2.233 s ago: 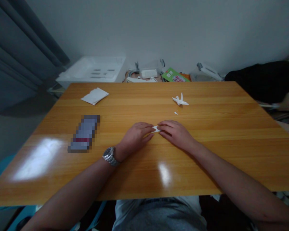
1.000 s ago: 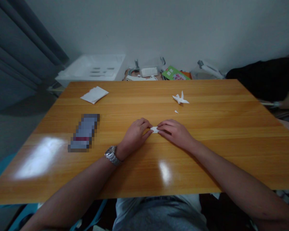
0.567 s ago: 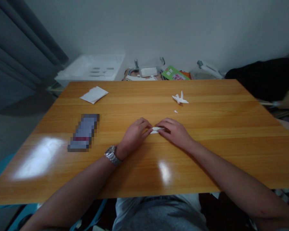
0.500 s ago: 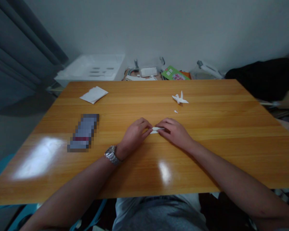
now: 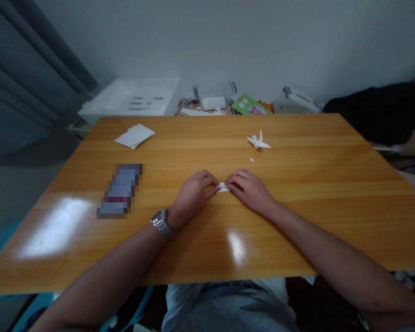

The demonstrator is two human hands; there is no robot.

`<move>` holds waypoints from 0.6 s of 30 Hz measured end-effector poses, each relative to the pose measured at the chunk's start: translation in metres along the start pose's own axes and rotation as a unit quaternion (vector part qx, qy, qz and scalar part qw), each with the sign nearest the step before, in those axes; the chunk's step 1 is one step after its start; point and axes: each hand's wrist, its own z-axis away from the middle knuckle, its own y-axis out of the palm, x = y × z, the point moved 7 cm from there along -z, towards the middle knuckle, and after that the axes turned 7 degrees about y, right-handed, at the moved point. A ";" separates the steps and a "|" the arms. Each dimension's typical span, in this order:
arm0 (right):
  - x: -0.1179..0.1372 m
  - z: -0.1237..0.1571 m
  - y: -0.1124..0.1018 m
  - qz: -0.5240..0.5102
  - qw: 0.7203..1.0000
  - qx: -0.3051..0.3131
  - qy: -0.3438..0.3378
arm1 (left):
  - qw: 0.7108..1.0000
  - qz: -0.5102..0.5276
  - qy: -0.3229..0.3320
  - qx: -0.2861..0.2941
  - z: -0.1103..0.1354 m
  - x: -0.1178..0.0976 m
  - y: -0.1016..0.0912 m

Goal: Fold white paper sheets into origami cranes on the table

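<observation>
White paper, folded into a small narrow strip [image 5: 223, 187], is caught between two grips. The left hand [image 5: 192, 196] pinches the strip's left end between thumb and forefinger. The right hand [image 5: 251, 190] presses its fingertips together over the right end, though I cannot tell how the thumb sits underneath.

The strip lies low on the wooden counter [image 5: 297, 207], its long axis running side to side from one hand to the other. Each grip therefore meets it end-on, and neither hand is nearer than the other, since both touch it.

A metal watch [image 5: 160, 222] sits on the left wrist, nearer the person than the strip and to its left. Beyond the strip and a little to its right lies a tiny white scrap [image 5: 252, 160]. Farther out the same way stands a folded paper crane [image 5: 258, 141], well apart from both hands. Left of the strip rests a blurred-out dark oblong [image 5: 120, 190]. Beyond the strip and to its left, toward the counter's far edge, lies a folded white sheet [image 5: 134, 136].
</observation>
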 end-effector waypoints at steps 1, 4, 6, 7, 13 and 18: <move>0.000 0.000 0.000 0.002 1.000 0.001 -0.001 | 1.000 -0.005 0.000 0.001 -0.001 0.000 0.000; 0.002 0.000 0.001 0.006 1.000 0.004 -0.001 | 1.000 -0.017 0.002 0.004 -0.003 -0.002 0.002; 0.002 0.000 0.001 0.009 1.000 0.005 -0.001 | 1.000 -0.022 0.001 0.010 -0.004 -0.003 0.002; 0.002 0.000 0.001 0.009 1.000 0.005 -0.001 | 1.000 -0.024 0.002 0.012 -0.005 -0.003 0.003; -0.003 0.000 -0.002 0.014 1.000 0.005 -0.004 | 1.000 -0.026 -0.009 0.012 -0.004 -0.002 0.001; -0.005 -0.002 -0.005 0.030 0.999 0.016 0.003 | 1.000 -0.018 -0.010 0.012 -0.004 -0.001 0.001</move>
